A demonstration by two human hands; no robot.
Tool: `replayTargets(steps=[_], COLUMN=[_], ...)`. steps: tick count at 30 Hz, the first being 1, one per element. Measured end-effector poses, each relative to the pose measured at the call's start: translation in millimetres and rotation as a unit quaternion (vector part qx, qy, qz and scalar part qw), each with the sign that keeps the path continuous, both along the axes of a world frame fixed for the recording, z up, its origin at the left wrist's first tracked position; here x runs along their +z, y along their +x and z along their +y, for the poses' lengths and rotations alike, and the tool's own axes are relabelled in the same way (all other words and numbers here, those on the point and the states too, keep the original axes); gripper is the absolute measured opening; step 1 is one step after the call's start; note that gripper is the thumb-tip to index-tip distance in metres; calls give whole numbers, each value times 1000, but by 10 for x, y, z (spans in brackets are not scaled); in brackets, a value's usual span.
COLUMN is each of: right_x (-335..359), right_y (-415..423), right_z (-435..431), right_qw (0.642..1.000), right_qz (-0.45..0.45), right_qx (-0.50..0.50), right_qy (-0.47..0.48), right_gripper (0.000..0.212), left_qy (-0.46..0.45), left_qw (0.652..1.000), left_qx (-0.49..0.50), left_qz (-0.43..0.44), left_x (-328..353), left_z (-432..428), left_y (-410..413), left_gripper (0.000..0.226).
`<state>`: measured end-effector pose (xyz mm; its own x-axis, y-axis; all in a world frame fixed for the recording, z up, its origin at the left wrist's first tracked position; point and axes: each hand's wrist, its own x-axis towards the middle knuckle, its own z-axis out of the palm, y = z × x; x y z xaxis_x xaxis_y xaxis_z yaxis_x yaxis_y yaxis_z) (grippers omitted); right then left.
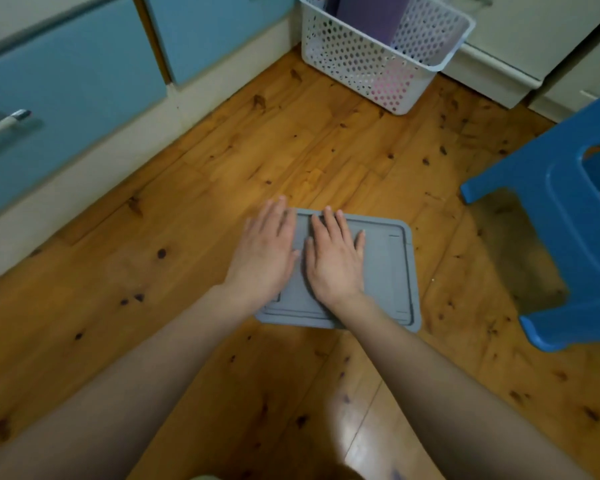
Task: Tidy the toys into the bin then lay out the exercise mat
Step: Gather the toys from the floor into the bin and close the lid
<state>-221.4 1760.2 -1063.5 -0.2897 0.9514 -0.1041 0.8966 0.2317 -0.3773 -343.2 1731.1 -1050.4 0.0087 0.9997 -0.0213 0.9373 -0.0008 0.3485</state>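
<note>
Two hands: both lie palm-down, side by side, on the grey bin lid [388, 268], with bare forearms reaching in from 6 o'clock.
Left hand [262, 252]: flat with straight fingers held close together, holding nothing. It covers the lid's 9 o'clock edge, and the fingertips pass the far corner at 11 o'clock.
Right hand [335, 258]: flat with fingers straight and slightly spread, gripping nothing. It rests on the lid's left half, just beside the left hand.
Grey bin lid: lies level at the centre of the wooden floor [291, 150]. Whatever is beneath it is hidden.
Purple exercise mat [368, 15]: stands upright inside the white perforated basket [357, 64] at 12 to 1 o'clock, well apart from the lid. Whether it is rolled or folded cannot be told.
Pink item [392, 84]: shows through the basket's holes low on its near side; what it is cannot be told.
Blue plastic stool [565, 209]: at 3 o'clock, near the lid but not touching it.
Blue cabinet doors [66, 81]: run along 9 to 11 o'clock, with a metal handle [4, 124] at the left edge.
</note>
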Motion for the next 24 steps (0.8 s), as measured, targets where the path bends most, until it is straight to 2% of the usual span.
replayTargets(steps=[2,5,8,11,17,20,22,24], right_x=[49,116,93,43,-34,-44,-57,-73], right_y=[48,170,413,662,714,717,715,726], right_z=[24,44,3,-101,-170,-159,-138,-122], right_qw=[997,989,996,990,991,990,990,990], right_qz=[74,138,25,-62,-55,-61,-56,-46], right_qx=[-22,-46,-80,-127,-126,-126,-127,-129], right_qy=[-18,-28,23,10,-4,-6,-12,-16], right_gripper=[51,51,45,55,57,57,57,56], left_qy=[-28,-65,-72,-66,-68,-31,-11,-30], left_qw=[995,987,984,985,986,990,988,983], left_qx=[-92,-130,-139,-136,-123,-104,-123,-146], left_qz=[28,71,79,81,92,88,96,108], left_x=[-69,-150,-164,-168,-112,-56,-68,-136], left_z=[16,13,4,0,-18,46,94,122], left_y=[79,78,73,89,165,348,462,515], left_gripper=[60,57,54,53,53,49,54,62])
